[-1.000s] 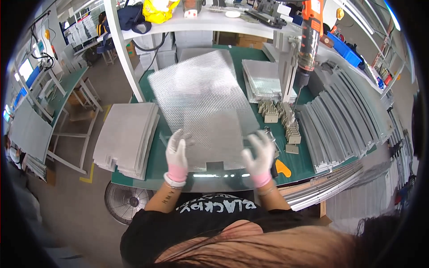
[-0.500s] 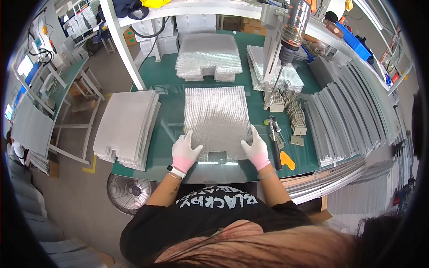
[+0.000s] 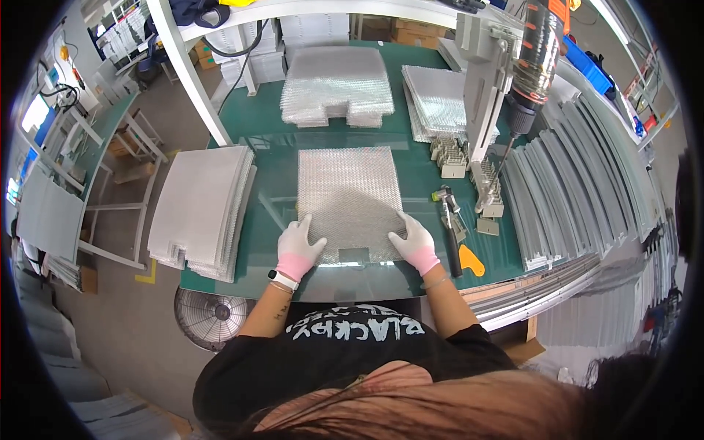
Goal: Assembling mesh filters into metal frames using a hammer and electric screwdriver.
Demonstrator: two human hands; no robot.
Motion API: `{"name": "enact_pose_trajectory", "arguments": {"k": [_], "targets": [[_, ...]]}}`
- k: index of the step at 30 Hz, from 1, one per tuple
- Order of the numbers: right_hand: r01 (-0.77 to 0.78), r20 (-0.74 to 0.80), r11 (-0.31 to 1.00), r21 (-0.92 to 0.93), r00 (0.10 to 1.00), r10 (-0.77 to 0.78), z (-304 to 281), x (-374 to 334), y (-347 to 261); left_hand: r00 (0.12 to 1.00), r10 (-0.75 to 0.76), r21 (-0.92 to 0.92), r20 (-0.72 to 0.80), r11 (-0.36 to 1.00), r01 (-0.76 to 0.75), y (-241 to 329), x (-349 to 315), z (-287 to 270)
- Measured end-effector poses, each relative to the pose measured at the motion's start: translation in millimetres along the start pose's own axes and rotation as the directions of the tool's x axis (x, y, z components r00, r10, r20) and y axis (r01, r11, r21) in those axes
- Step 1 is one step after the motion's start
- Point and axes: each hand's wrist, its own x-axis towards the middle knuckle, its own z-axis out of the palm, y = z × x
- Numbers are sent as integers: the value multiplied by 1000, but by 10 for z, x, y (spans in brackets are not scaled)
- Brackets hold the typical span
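A square sheet of silvery metal mesh [image 3: 349, 198] lies flat on the green worktable [image 3: 422, 180] in front of me. My left hand [image 3: 298, 246], in a white and pink glove, presses on the sheet's near left corner. My right hand [image 3: 414, 243], gloved the same way, rests on its near right corner. Both hands lie flat with fingers spread. A small notch shows in the sheet's near edge between my hands.
A stack of mesh sheets [image 3: 335, 84] sits at the back, another stack [image 3: 438, 99] to its right. A pile of grey panels [image 3: 202, 209] lies left. Metal strips [image 3: 568, 198] fan out right. A hanging power screwdriver [image 3: 529, 70], a hand tool [image 3: 449, 220] and an orange scraper [image 3: 471, 260] are nearby.
The mesh sheet was lifted and tilted a second ago; it has come down flat on the table. My hands moved from its edges onto its near corners.
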Motion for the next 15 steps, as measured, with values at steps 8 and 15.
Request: {"name": "enact_pose_trajectory", "arguments": {"k": [8,15], "targets": [[15,131,996,-84,991,-4,-10,36,15,999,-15,-15,33,1000,15,25,4,-28],[-1,247,989,-145,968,37,-41,174,12,984,-88,13,158,996,87,35,114,-84]]}}
